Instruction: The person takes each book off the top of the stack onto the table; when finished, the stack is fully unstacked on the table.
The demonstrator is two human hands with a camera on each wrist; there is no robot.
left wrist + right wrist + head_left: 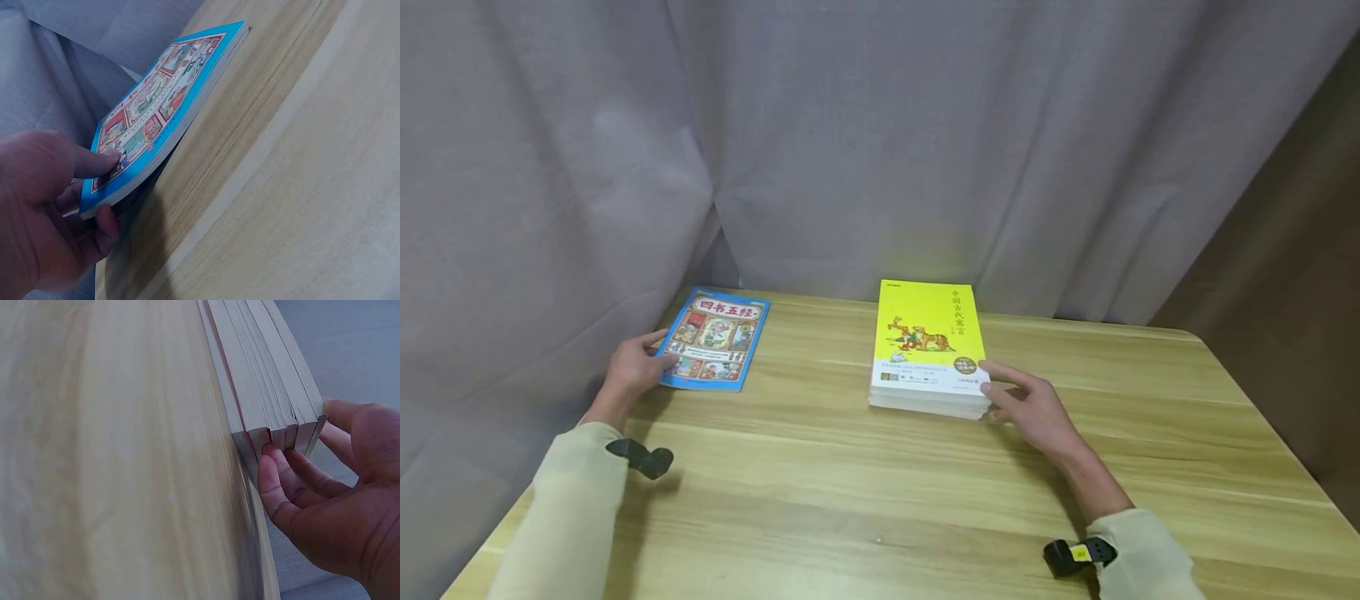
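Observation:
My left hand point(634, 367) pinches the left edge of a thin blue-bordered comic-style book point(713, 340), its cover filled with small picture panels. In the left wrist view the thumb point(100, 164) lies on the cover and the other fingers are beneath, with that edge of the book tilted up off the table. Further right, a stack of several books point(250, 369) has a yellow book point(917, 321) on top, showing a tiger drawing and a white lower band. My right hand point(1033, 412) touches the stack's near right corner, thumb at the top and loosely bent fingers against its side.
Both books and hands are at a wooden table point(865, 492). Grey curtain point(865, 150) hangs along the back and left side, close behind the books. A darker brown curtain point(1285, 250) hangs at the right. Each wrist carries a small black camera point(640, 457).

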